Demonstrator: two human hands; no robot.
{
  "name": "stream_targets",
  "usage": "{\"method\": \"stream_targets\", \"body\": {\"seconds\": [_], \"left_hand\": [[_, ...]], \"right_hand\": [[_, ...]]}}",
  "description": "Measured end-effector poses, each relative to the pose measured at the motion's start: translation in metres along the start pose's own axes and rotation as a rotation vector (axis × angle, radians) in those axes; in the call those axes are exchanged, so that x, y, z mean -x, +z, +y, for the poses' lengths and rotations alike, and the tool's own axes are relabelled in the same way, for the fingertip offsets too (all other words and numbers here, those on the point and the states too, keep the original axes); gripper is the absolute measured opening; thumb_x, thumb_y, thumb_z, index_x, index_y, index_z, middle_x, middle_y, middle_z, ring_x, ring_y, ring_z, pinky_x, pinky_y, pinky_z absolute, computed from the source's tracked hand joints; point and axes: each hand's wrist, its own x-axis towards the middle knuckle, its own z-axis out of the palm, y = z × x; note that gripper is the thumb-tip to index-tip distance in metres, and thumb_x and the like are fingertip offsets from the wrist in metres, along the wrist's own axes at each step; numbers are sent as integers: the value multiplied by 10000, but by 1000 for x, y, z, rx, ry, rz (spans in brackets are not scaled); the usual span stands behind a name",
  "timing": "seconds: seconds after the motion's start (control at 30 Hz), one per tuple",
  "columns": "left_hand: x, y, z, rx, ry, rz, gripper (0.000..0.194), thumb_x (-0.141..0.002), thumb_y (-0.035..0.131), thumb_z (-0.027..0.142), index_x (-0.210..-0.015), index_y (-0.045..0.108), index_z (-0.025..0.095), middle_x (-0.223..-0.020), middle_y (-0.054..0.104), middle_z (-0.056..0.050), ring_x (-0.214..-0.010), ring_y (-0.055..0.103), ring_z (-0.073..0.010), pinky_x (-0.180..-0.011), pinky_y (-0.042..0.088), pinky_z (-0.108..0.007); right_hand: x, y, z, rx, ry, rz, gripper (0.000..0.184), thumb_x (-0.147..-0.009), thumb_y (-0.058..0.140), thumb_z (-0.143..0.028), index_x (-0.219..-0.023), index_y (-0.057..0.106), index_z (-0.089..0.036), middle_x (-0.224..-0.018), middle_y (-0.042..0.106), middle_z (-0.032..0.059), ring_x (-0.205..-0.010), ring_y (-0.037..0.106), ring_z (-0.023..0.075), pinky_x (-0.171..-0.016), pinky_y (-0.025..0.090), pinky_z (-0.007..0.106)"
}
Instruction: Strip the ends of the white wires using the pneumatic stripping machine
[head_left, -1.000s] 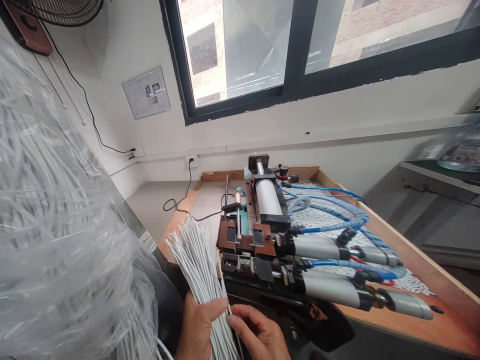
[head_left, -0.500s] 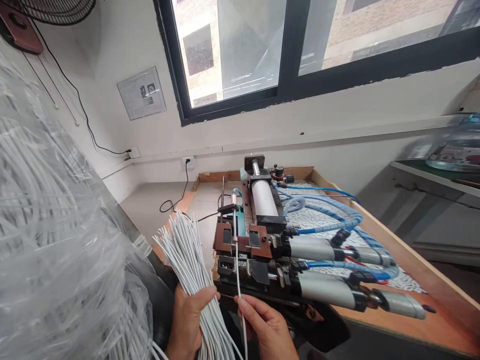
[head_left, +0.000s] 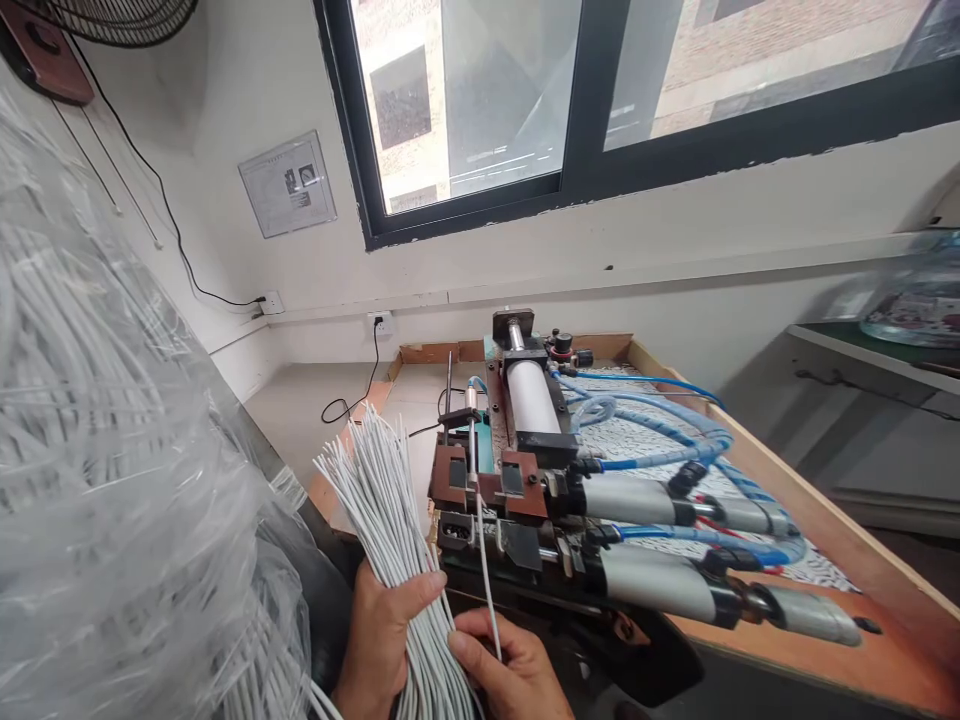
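Several silver cylinders [head_left: 656,582] and blue hoses [head_left: 709,440] crowd the right side of the brown-blocked metal machine [head_left: 523,480]; plastic-wrapped white cables [head_left: 135,440] fill the left. One thin white cable [head_left: 486,570] slants from the machine into the right hand [head_left: 517,662], fingers curled, exact pinch unclear. The left hand [head_left: 386,628] encircles a white cable bundle [head_left: 386,500], ends fanned up-left.

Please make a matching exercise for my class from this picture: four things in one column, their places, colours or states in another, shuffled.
Things
1. Left hand
2. Hoses
3. Framed notice
4. Single pale strand

Descriptions
A. On the wall beside the window
B. Wrapped around the bundle
C. Running from the machine towards the right hand
D. Blue

Right pairs: 1-B, 2-D, 3-A, 4-C
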Motion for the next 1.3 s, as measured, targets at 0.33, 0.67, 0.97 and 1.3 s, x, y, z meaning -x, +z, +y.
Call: {"method": "stream_targets", "body": {"seconds": [0.33, 0.67, 0.97, 1.3], "left_hand": [[-8, 7, 9, 39, 2, 36, 120, -542, 681, 103, -636, 613, 130, -534, 633, 10, -523, 577, -143, -541, 447, -264], [-16, 12, 12, 69, 1, 54, 105, -533, 685, 101, -609, 619, 131, -505, 628, 21, -469, 549, -115, -492, 425, -232], [-12, 14, 13, 33, 28, 30, 114, -524, 686, 99, -614, 622, 125, -526, 641, 4, -510, 572, -148, -546, 451, -276], [-3, 8, 10, -113, 43, -56, 131, -531, 660, 85, -654, 638, 126, -589, 635, -11, -564, 560, -161, -579, 434, -283]], "right_hand": [[-9, 0, -19, -271, 52, 326, 248, -532, 731, -325, -678, 649, -142, -546, 595, -1, -430, 404, 76, -391, 280, 191], [-21, 4, -35, -453, 195, 231, 304, -491, 743, -351, -497, 579, -95, -351, 359, -83, -329, 193, 1, -347, 82, 155], [-12, 11, -39, -472, 196, 98, 234, -534, 718, -343, -599, 627, -138, -476, 571, -12, -409, 450, 96, -429, 317, 210], [-1, 2, -26, 7, -71, 80, 235, -580, 681, -380, -558, 640, -149, -529, 556, -5, -546, 468, 143, -550, 385, 251]]}}
